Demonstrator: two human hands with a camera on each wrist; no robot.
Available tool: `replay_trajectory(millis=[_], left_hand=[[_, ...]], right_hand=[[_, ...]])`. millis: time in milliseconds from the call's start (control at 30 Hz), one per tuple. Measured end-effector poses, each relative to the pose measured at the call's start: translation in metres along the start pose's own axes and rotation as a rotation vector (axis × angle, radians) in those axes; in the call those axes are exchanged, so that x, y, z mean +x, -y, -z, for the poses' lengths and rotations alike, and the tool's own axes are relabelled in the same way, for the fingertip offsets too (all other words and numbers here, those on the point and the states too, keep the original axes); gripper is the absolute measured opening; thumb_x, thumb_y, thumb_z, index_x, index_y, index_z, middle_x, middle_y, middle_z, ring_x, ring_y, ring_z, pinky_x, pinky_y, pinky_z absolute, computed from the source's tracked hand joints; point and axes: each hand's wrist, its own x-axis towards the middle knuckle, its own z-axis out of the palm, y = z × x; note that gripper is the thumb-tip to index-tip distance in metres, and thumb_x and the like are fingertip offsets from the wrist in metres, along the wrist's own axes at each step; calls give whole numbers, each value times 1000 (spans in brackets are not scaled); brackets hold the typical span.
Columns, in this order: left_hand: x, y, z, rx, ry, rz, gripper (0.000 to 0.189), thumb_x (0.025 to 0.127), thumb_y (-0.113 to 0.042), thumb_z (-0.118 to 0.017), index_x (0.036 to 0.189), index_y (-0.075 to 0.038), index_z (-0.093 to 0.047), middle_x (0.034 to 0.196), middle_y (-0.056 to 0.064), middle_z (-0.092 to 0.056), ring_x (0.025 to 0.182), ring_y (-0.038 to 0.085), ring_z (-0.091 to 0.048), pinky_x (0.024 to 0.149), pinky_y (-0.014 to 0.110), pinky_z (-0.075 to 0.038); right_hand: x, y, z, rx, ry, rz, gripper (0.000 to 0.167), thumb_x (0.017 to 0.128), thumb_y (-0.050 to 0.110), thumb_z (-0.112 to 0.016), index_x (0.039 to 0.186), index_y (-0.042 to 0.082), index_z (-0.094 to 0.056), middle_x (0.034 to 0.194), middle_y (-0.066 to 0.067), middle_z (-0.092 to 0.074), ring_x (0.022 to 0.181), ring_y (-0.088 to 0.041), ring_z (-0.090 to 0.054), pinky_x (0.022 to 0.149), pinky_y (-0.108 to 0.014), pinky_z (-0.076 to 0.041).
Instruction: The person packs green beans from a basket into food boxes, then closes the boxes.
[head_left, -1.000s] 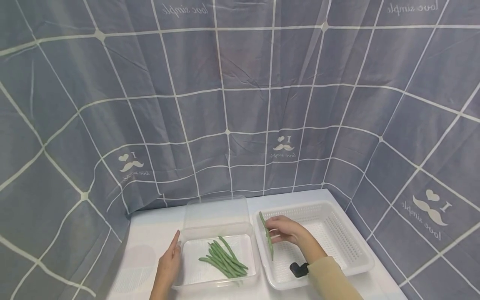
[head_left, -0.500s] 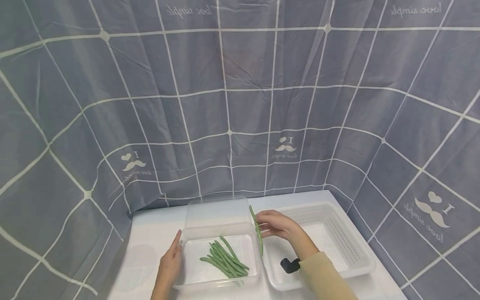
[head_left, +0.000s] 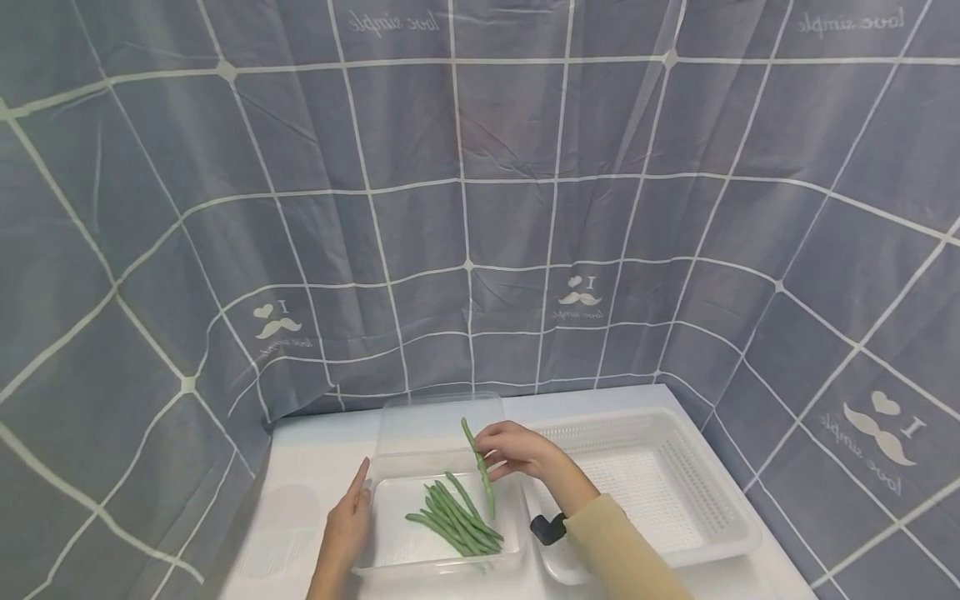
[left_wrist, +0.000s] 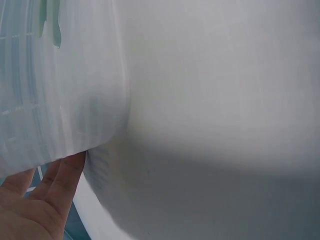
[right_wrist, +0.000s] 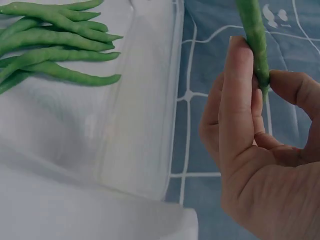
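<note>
Between the thumb and fingers of my right hand, one green bean is pinched, slanting over the right side of a clear plastic container. The right wrist view shows the thumb and fingertips on the lower part of that bean. A loose bunch of green beans lies on the container's floor, below and left of the held one. My left hand rests against the container's left wall with its fingers extended. In the left wrist view, the fingertips touch the container's translucent side.
A white perforated basket stands right of the container, partly covered by my right forearm. Behind the container lies a clear lid-like sheet. A black device sits at my right wrist. A grey checked curtain surrounds the white table.
My right hand has carried the pinched green bean leftward, from over the basket to above the container. The left hand stays at the container's side, and the bunch lies as before.
</note>
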Motion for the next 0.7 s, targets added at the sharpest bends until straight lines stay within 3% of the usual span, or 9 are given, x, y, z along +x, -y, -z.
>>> replay_trajectory(millis=[167,400,567,700], left_hand=[[0,-1,0,8,-14,-9,55,115,-33,-27,170,-25,-27,168,20,-36,151,51,-40,119,74,-36],[-1,-3,0,8,-29,-13,55,115,-29,-30,169,-22,-29,166,22,-39,149,52,-42,118,74,-37],[-1,-2,0,13,-33,-16,55,115,-29,-29,169,-22,-29,165,23,-40,148,53,-43,117,74,-37],[-1,-2,0,4,-28,-11,55,115,-29,-30,169,-22,-29,166,22,-39,149,52,-42,118,74,-36]], right_hand=[[9,-4,-15,-97,-20,-21,23,95,10,-66,113,-4,-68,102,-17,-73,84,-18,-73,72,-34,-70],[16,-10,-34,-273,-43,-42,19,91,6,-69,105,-6,-72,88,-10,-72,71,-15,-70,63,-30,-69],[22,-15,-47,-356,-58,-64,17,89,1,-69,99,-10,-75,78,-13,-74,63,-14,-67,63,-34,-69],[27,-17,-57,-442,-63,-81,14,87,-1,-69,92,-12,-75,82,-22,-77,65,-22,-72,65,-39,-70]])
